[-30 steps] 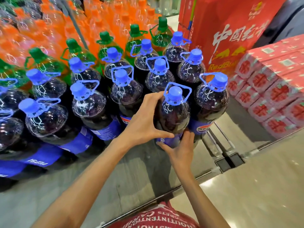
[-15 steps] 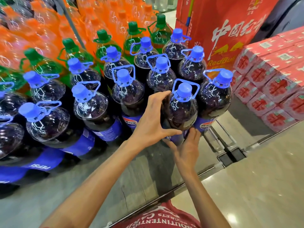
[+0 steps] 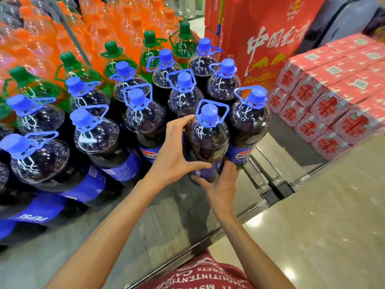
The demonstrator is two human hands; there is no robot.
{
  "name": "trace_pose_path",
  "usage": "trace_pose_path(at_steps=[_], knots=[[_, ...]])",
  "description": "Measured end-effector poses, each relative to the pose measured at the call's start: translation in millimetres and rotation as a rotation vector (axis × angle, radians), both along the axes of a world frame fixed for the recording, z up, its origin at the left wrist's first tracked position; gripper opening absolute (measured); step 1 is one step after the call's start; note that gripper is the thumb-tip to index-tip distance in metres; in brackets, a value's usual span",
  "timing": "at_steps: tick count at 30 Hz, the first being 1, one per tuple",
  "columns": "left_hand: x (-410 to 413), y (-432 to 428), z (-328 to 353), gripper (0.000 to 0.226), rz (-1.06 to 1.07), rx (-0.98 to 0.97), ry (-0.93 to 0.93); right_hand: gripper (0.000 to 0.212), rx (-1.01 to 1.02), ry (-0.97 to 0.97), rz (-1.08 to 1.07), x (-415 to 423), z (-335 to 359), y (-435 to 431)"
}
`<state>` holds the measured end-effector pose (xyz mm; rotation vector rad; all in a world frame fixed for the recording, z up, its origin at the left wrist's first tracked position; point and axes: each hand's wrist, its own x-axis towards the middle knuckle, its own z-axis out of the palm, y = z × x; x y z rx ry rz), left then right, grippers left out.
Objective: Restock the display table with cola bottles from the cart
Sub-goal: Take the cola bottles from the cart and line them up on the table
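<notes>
A large cola bottle [image 3: 208,140] with a blue cap and carry handle stands upright at the front right of the display table [image 3: 129,217], among several like bottles [image 3: 98,140]. My left hand [image 3: 175,157] grips its left side, thumb across the front above the blue label. My right hand [image 3: 220,182] cups it low at the label, fingers curled round the base of the body. The bottle sits tight against its neighbour [image 3: 248,122] on the right.
Green-capped bottles [image 3: 81,69] and orange soda bottles [image 3: 41,42] fill the back of the table. A red RedBull carton [image 3: 270,38] stands behind right. Stacked pink cartons [image 3: 333,97] sit at the right. The table's metal edge [image 3: 208,234] borders the beige floor [image 3: 312,226].
The bottle and both hands have shifted a little back and right, closer to the neighbouring bottles. Both hands keep their hold.
</notes>
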<state>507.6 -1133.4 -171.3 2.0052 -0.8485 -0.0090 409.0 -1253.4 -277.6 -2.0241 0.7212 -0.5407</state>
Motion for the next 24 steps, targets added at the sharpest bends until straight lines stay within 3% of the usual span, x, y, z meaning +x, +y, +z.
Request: trace_pose_path(at_steps=[8,15,19,24], knots=[[-3.3,-0.6,-9.6,0.114,0.050,-0.067,0.043,0.086,-0.047,0.038,0.125,-9.4,5.9,-16.2],[-6.2,12.0,-13.4,0.097,0.011,-0.059,0.050,0.070,-0.097,0.128,0.077,-20.4,14.6,-6.4],[-3.7,31.0,-10.8,0.069,-0.038,0.032,0.018,0.044,-0.079,0.238,0.067,-42.7,24.9,-2.6],[4.6,51.2,5.0,0.043,-0.167,0.364,-0.171,0.050,-0.087,0.507,0.038,-71.5,37.1,1.0]])
